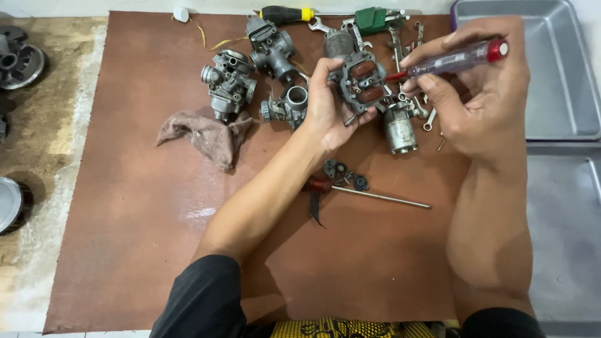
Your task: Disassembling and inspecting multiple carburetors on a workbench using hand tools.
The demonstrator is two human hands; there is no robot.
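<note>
A loose screwdriver [369, 194] lies nearest on the brown mat [125, 238], beside small black parts [343, 172]. Above it, the left hand [325, 109] grips a carburetor body [361, 81], floats facing up. The right hand [482, 87] holds a clear-handled screwdriver [451, 61], tip touching the body. Farther off lie a rag [203, 134], two carburetors [228, 81] and wrenches [400, 31].

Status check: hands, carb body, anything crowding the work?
Left hand grips carburetor body, float side up. Right hand holds clear-handled screwdriver, tip at the body. Loose carburetors and wrenches close behind.
</note>
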